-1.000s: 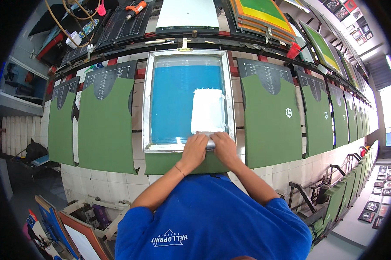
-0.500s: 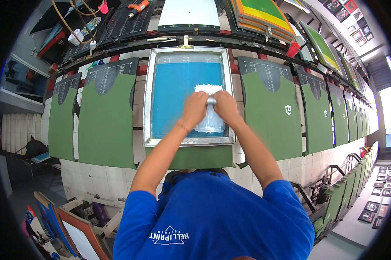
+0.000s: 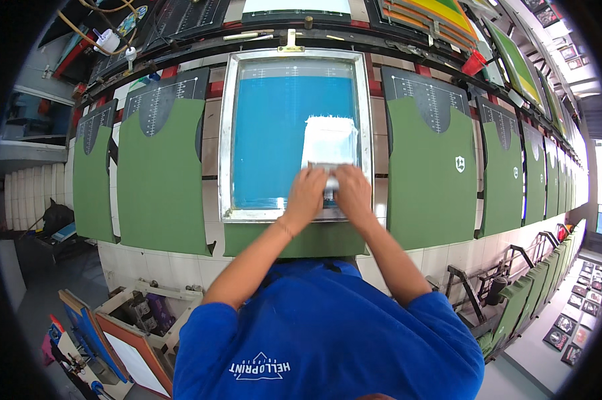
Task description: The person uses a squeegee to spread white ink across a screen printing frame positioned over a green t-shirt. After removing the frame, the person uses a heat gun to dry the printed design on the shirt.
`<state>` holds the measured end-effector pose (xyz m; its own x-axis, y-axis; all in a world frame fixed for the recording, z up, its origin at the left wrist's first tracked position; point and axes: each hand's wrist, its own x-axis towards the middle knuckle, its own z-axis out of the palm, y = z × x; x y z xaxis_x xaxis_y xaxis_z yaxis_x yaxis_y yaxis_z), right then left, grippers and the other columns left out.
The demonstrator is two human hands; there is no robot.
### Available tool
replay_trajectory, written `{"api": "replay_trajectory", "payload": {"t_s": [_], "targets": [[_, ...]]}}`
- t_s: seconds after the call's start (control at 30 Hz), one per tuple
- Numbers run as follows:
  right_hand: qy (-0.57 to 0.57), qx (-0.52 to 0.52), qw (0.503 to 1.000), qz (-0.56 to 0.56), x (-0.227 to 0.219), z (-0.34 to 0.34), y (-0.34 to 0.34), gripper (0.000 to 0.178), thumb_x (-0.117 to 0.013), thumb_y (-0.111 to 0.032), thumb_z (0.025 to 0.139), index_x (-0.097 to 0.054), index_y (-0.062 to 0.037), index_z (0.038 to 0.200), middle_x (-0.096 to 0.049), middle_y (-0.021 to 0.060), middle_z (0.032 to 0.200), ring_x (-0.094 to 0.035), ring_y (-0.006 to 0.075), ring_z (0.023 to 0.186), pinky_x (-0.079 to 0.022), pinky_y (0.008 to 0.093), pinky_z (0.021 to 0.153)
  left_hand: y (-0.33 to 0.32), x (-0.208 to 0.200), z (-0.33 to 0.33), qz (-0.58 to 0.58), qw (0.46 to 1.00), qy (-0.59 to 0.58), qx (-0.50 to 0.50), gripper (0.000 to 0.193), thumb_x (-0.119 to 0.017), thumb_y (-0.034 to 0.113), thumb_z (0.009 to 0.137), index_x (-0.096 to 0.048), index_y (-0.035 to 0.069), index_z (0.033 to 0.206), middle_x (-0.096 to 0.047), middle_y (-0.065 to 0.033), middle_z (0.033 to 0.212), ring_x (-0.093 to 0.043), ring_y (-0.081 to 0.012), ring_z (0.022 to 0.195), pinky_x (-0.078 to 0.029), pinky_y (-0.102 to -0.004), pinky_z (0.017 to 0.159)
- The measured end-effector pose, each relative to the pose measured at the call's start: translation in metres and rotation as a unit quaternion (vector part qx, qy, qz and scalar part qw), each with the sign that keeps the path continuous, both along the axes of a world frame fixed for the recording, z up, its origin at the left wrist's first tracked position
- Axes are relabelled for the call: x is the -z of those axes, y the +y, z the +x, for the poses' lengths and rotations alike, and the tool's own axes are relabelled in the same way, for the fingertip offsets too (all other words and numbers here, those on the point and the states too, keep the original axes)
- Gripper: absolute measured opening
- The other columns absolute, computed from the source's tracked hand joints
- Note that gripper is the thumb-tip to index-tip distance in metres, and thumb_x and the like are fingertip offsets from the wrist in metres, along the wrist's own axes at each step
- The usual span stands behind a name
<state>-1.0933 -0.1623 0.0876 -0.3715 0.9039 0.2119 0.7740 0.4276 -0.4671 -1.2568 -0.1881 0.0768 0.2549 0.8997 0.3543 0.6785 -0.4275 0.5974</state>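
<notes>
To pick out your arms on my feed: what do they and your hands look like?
The left hand and right hand are both ungloved. The sleeves are short and plain blue. A thin band circles the left wrist.

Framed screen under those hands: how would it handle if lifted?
The framed screen would probably stay stiff, given its metal-looking border on all four sides. Its blue mesh likely flexes if pressed; it looks thin, partly see-through near the far edge. Tilting could smear the white ink, which looks wet.
</notes>
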Motion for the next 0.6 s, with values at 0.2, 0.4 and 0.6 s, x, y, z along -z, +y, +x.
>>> {"api": "replay_trajectory", "payload": {"t_s": [0.2,0.4,0.6], "targets": [[-0.091,-0.005,0.996,-0.011,-0.011,-0.015,0.124,0.023,-0.065,-0.001,0.073,-0.075,-0.0085,0.091,-0.069,0.0137,0.096,-0.066,0.0337,0.093,-0.055,0.0436,0.082,0.114,-0.007,-0.016,0.000,1.000,0.001,-0.012,0.029,-0.062,-0.006,0.075,-0.061,0.003,0.102,-0.060,-0.0151,0.102,-0.054,-0.0381,0.095,-0.046,-0.0468,0.085],[-0.082,-0.023,0.996,-0.006,-0.029,-0.010,0.110,0.028,-0.063,0.000,0.073,-0.075,-0.0092,0.097,-0.070,0.0127,0.102,-0.066,0.0339,0.100,-0.054,0.0441,0.086,0.095,-0.028,-0.013,0.021,0.999,0.034,-0.027,0.030,-0.063,-0.004,0.076,-0.062,0.005,0.105,-0.060,-0.0141,0.100,-0.055,-0.0370,0.095,-0.046,-0.0466,0.083],[-0.033,-0.006,0.999,0.036,-0.022,0.008,-0.014,0.040,-0.069,0.003,0.066,-0.070,-0.0082,0.104,-0.070,0.0075,0.108,-0.063,0.0301,0.107,-0.053,0.0414,0.090,-0.016,-0.027,0.005,0.078,0.996,0.033,-0.011,0.025,-0.056,0.002,0.082,-0.060,0.002,0.107,-0.059,-0.0117,0.105,-0.056,-0.0327,0.099,-0.047,-0.0442,0.082]]}}
